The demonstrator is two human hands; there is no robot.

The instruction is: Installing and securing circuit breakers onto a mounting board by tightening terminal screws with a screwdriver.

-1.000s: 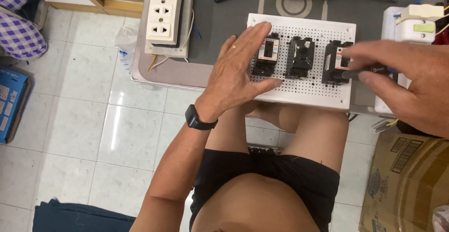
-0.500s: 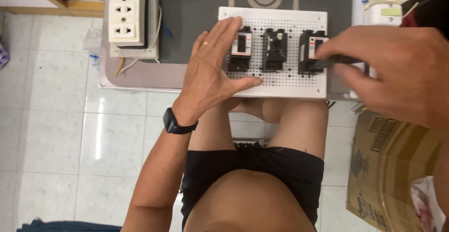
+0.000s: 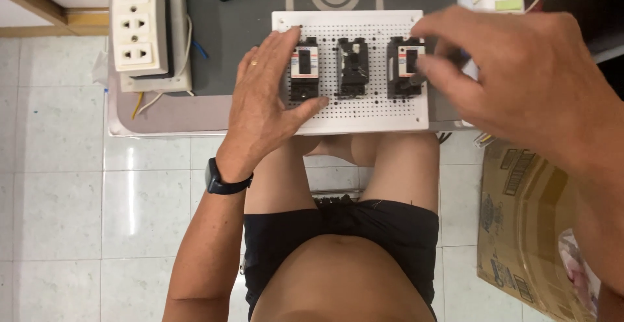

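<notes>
i see the grey worktop (image 3: 247, 29) running across the top of the view, with a brown cardboard box (image 3: 539, 231) on the tiled floor to the lower right. on the worktop lies the white perforated rectangular board (image 3: 364, 111), near its front edge, above my knees. a cream three-socket power strip (image 3: 135, 28) sits well apart to the left. my right hand (image 3: 520, 81) comes in large from the right, its grip curled, fingertips pinched on the rightmost black breaker with a white label (image 3: 404, 67) mounted on the board. my left hand (image 3: 266, 104) lies flat with its grip released, palm pressing the board's left part, thumb along the lower edge of the leftmost black breaker with a white label (image 3: 304, 72). between the two stands a plain black breaker (image 3: 351, 67), touched by neither hand. a black wristwatch (image 3: 224, 182) rings my left wrist, and a thin gold ring (image 3: 253, 63) shows on one finger.
</notes>
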